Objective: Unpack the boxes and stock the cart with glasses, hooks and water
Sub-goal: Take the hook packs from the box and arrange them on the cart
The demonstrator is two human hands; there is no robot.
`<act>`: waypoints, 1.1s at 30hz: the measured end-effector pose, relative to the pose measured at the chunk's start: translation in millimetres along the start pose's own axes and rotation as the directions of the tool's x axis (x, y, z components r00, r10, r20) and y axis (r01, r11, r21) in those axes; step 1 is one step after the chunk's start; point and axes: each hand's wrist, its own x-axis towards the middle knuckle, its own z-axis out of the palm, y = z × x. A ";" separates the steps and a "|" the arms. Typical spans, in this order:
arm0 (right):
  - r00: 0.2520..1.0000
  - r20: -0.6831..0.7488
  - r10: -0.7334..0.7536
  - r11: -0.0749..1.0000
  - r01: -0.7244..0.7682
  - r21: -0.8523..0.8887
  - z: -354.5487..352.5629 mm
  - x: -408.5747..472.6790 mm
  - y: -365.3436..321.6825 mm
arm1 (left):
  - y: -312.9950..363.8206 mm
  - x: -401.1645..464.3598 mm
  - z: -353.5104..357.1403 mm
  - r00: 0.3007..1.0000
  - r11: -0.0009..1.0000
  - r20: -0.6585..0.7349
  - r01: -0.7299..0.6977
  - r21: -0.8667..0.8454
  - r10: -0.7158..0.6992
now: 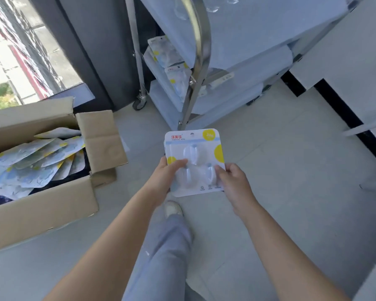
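Open floor (258, 170) between hands and cart (204, 61); cart handle (201, 40) fronts shelves; cardboard box (41, 203) left.

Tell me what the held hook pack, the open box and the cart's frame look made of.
Hook pack: glossy printed card, clear plastic blister showing the hooks.
Box: matte brown corrugated cardboard, creased flaps.
Cart frame: shiny silver tubing, probably steel.
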 end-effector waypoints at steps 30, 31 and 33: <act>0.933 0.302 -0.195 0.947 0.259 -0.191 -98.1 329.3 -37.2 | 15.2 246.4 171.0 0.866 0.944 -0.443 -0.309 -0.112 0.231; 0.930 0.299 -0.213 0.945 0.274 -0.180 -94.9 338.6 -33.2 | 14.9 256.8 171.3 0.856 0.941 -0.454 -0.324 -0.097 0.248; 0.920 0.298 -0.253 0.932 0.315 -0.182 -91.3 359.6 -22.1 | 10.2 278.1 173.5 0.825 0.939 -0.490 -0.343 -0.040 0.281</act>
